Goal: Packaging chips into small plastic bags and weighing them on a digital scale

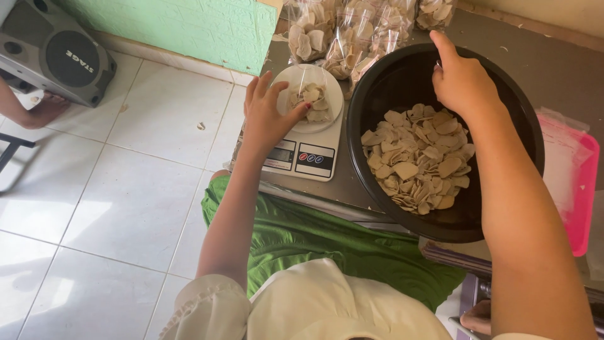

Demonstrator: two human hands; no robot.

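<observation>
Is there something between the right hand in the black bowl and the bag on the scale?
Nothing visible blocks it. The right hand is over the crackers in the black bowl; only the bowl's rim separates it from the bag, which the left hand holds.

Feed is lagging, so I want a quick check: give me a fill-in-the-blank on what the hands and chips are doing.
The left hand holds a clear bag of chips on the white ____. The right hand reaches into the ____ bowl. Filled bags lie ____ the scale.

Missing: scale; black; behind
</observation>
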